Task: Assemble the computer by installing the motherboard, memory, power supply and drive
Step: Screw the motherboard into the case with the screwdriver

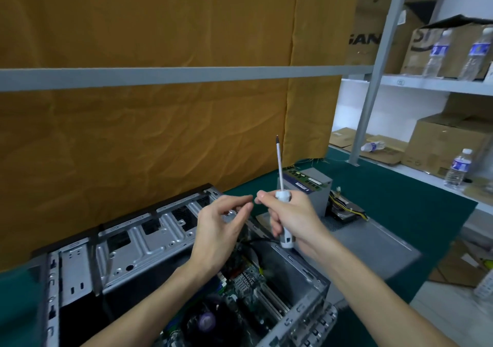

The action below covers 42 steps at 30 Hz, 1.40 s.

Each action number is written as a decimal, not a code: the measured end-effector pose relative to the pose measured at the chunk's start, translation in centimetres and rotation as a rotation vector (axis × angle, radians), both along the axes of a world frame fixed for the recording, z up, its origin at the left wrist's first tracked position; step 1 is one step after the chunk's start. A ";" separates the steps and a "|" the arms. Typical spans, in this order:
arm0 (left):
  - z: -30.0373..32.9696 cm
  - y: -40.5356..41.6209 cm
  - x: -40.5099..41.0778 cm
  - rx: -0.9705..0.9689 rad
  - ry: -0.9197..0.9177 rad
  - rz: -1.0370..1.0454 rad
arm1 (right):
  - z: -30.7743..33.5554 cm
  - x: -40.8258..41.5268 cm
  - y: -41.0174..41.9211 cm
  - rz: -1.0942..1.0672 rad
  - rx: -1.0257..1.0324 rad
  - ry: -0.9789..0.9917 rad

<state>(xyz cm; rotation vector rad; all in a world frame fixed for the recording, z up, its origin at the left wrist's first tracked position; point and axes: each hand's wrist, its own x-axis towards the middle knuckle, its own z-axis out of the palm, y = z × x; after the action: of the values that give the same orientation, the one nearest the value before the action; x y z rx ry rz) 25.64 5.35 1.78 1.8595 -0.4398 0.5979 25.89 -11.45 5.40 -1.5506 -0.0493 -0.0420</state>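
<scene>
An open grey computer case lies on its side on the green mat. The motherboard sits inside it, with a dark cooler fan near the bottom edge. My right hand grips a white-handled screwdriver, shaft pointing up. My left hand hovers above the case with loosely curled fingers, fingertips close to my right thumb; whether it holds anything small is too blurred to tell. A grey power supply stands behind my hands, with a memory stick lying on top. A drive lies beside its cables.
A brown cloth hangs behind the table. The case's side panel lies flat to the right. A metal shelf at right holds cardboard boxes and water bottles. The green mat covers the table.
</scene>
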 end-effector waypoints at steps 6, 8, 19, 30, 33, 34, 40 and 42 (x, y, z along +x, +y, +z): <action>0.3 0.4 -1.0 -0.167 0.046 -0.129 | -0.6 -1.8 2.2 -0.009 0.194 0.135; 0.4 0.6 -1.0 -0.209 0.090 -0.147 | -0.7 -2.2 2.4 0.028 0.256 0.172; -1.2 5.4 2.0 0.669 0.169 -0.026 | -2.6 -5.2 -1.4 -0.130 -1.446 -0.247; -0.1 2.7 5.5 0.766 0.086 -0.199 | -4.3 -4.5 -2.9 -0.122 -1.456 -0.389; -0.4 3.0 6.0 0.770 0.087 -0.211 | -4.4 -3.9 -3.0 -0.134 -1.469 -0.404; -0.2 3.3 6.1 0.771 0.093 -0.214 | -4.4 -3.6 -2.9 -0.129 -1.466 -0.403; -1.2 8.4 5.3 0.738 0.123 -0.069 | -3.8 -1.2 -0.1 -0.012 -1.437 -0.472; -1.7 10.8 4.3 0.719 0.138 0.033 | -3.6 0.1 1.4 0.021 -1.447 -0.534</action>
<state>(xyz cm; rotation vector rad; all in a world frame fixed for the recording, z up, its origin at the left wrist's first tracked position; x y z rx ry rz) 29.94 16.12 0.11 2.5761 -0.5812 0.3449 26.04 -10.06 1.80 -2.9363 -0.6321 -0.4913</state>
